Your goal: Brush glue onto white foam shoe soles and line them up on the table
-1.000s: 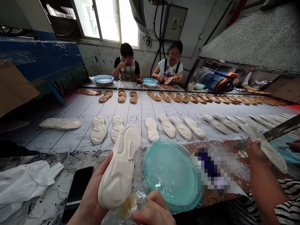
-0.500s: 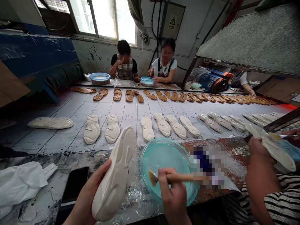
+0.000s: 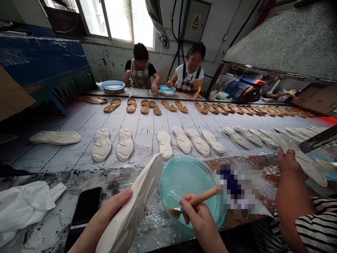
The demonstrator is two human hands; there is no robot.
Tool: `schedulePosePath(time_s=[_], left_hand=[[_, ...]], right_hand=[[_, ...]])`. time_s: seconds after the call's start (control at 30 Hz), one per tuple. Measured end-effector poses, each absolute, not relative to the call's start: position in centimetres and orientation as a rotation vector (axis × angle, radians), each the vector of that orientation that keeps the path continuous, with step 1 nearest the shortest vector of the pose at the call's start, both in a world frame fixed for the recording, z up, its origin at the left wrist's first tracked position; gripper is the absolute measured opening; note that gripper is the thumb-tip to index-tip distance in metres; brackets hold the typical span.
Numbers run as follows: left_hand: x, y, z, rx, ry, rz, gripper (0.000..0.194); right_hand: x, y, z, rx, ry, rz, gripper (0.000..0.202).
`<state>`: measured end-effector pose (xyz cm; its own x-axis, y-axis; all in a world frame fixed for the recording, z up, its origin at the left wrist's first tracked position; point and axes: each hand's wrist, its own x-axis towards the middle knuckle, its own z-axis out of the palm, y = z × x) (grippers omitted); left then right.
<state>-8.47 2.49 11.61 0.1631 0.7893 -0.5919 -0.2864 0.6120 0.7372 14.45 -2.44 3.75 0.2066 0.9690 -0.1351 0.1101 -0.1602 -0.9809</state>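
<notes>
Fingers of the left hand (image 3: 107,211) grip a white sole (image 3: 129,215), tilted over the table (image 3: 151,228) near its front edge; the right hand (image 3: 198,212) pinches a brush (image 3: 204,196), bristles (image 3: 173,212) perhaps touching the bowl's (image 3: 160,188) rim.

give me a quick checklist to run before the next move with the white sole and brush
1. White sole gripped in the left hand: ok.
2. Brush held by its handle in the right hand: ok.
3. Liquid in the teal bowl: ok, milky liquid shows.
4. Bristles touching the liquid: cannot tell; they appear over the bowl's near side.
5. Sole's broad face toward the camera: not ok, it is tilted nearly edge-on.
6. One of the hands free: not ok, both hold something.
</notes>
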Motion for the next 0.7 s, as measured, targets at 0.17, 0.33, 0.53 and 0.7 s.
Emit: schedulePosePath(time_s=[0.17,0.33,0.53,0.7], left_hand=[[-8.4,1.8,12.3,0.593,1.254,0.738,0.015],[-8.9,1.0,12.4,0.61,1.255,0.738,0.034],[-10.3,0.9,10.7,0.737,1.272,0.706,0.049],[-10.1,1.0,10.8,0.848,1.15,0.668,0.043]], right_hand=[[11.1,-2.4,6.4,-0.948,-1.09,0.643,0.026],[9.0,-0.9,10.0,-0.941,-1.283,0.203,0.027],[9.1,-0.5,11.4,-0.718,-1.324,0.081,0.017],[8.2,-0.8,10.9,-0.828,-1.367,0.069,0.014]])
